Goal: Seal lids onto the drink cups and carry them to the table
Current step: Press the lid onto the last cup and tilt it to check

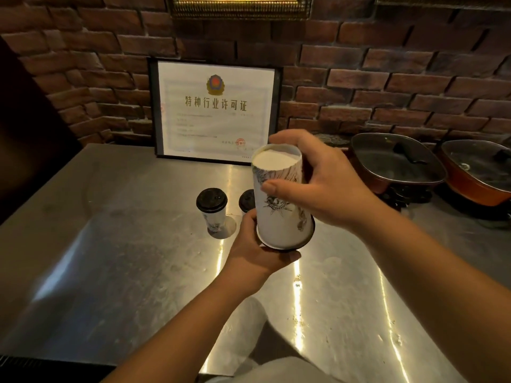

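A white printed paper cup (279, 217) is held upside down above the steel counter, its white base facing up. A black lid (307, 241) sits on its lower, wider end. My left hand (257, 250) cups the lid end from below. My right hand (326, 183) grips the cup's upper part, thumb on the near side. Behind them, a lidded cup (212, 214) stands upright on the counter. A second lidded cup (247, 200) is partly hidden by the held cup.
The steel counter (124, 244) runs to a brick wall. A framed certificate (215, 111) leans against the wall at the back. Two lidded electric pans (398, 161) (478, 172) stand at the right. A dark object fills the left edge.
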